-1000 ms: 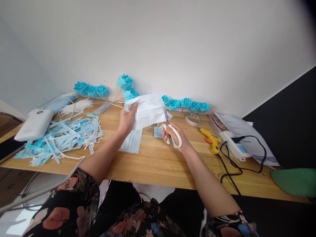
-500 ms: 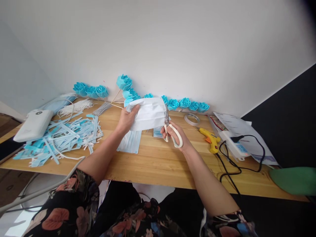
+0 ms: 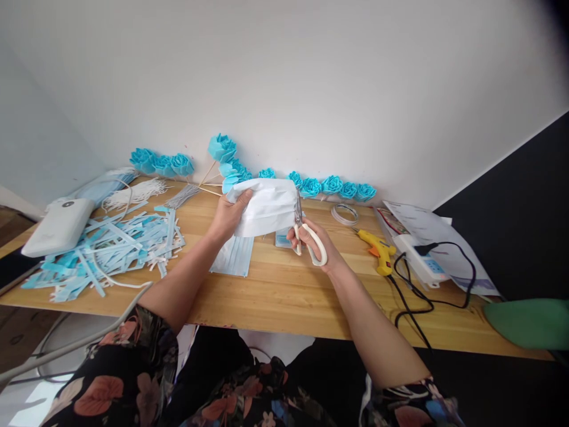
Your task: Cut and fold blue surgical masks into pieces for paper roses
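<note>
My left hand (image 3: 232, 210) pinches the left side of a pleated face mask (image 3: 269, 207), its white face towards me, held up above the table. In my right hand (image 3: 317, 234) is a pair of scissors (image 3: 316, 244) with white handles. The blades lie along the mask's right edge, pointing away from me. Below the held mask, a flat light-blue mask (image 3: 233, 256) lies on the wood. Another blue piece (image 3: 283, 238) sits partly hidden behind my right hand.
Blue folded flowers (image 3: 332, 185) line the wall. Cut blue strips (image 3: 120, 243) are heaped at left beside a white device (image 3: 60, 225). Rightwards lie a tape ring (image 3: 344, 214), a yellow glue gun (image 3: 377, 250) and a power strip (image 3: 422, 261) with black cords.
The scissors have shifted very slightly along the mask's right edge, and the mask's top edge has dipped and curved a little. Both hands keep their hold.
</note>
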Tool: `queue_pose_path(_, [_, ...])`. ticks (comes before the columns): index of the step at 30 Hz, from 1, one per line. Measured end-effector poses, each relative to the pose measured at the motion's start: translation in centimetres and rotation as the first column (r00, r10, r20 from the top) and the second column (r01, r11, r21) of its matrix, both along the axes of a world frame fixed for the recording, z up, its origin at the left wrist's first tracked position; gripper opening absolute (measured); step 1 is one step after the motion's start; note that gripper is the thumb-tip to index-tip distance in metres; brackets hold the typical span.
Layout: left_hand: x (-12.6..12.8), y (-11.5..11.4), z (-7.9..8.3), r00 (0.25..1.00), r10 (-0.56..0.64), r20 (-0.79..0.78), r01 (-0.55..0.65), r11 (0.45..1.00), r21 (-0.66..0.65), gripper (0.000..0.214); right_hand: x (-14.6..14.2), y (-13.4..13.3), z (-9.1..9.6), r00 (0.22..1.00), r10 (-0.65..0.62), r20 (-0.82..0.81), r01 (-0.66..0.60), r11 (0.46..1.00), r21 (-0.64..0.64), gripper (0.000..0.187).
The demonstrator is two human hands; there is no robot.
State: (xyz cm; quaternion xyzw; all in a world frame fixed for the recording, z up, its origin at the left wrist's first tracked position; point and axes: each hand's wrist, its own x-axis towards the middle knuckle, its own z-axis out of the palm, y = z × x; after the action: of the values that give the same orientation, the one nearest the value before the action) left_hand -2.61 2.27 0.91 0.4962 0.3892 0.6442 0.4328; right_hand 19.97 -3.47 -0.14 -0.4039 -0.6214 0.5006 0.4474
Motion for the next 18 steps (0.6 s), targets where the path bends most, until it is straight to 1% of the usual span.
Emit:
queue_pose_path(3, [0.19,-0.09,-0.14,0.999,-0.026,-0.046,0.025,1.000,-0.009,0.038,0.03,-0.05,0.02,1.000,0.004,0.003,-0.004,1.000,0.017,0.049])
queue_pose_path(6, [0.13,0.13,-0.25,0.997,0.032,-0.074,-0.034,0.999,-0.024,0.033,0.03,-0.10,0.12,1.000,-0.015,-0.006,0.015,1.000,0.007,0.048])
queue_pose_path(9, [0.01,0.26,-0.17,0.993,0.100,-0.065,-0.102,0.995,-0.022,0.032,-0.06,-0.18,0.27,1.000,-0.012,-0.013,0.012,1.000,-0.003,0.049])
queue_pose_path(11, [-0.01,0.15,-0.03,0.994,0.095,-0.063,-0.095,0.995,0.004,0.035,-0.13,-0.24,0.37,1.000,-0.010,-0.010,0.010,1.000,-0.009,0.049])
queue_pose_path(14, [0.02,-0.05,0.06,0.996,0.040,-0.077,-0.037,0.999,0.035,0.044,-0.19,-0.26,0.43,1.000,-0.018,-0.011,0.018,1.000,-0.013,0.049])
queue_pose_path(16, [0.02,0.03,-0.10,0.993,0.036,-0.109,-0.035,0.999,0.009,0.041,-0.18,-0.23,0.39,1.000,-0.019,-0.014,0.019,1.000,-0.008,0.048])
queue_pose_path(18, [-0.02,0.27,-0.40,0.987,0.072,-0.146,-0.076,0.997,-0.023,0.035,-0.15,-0.19,0.32,1.000,-0.017,-0.017,0.017,1.000,-0.004,0.048])
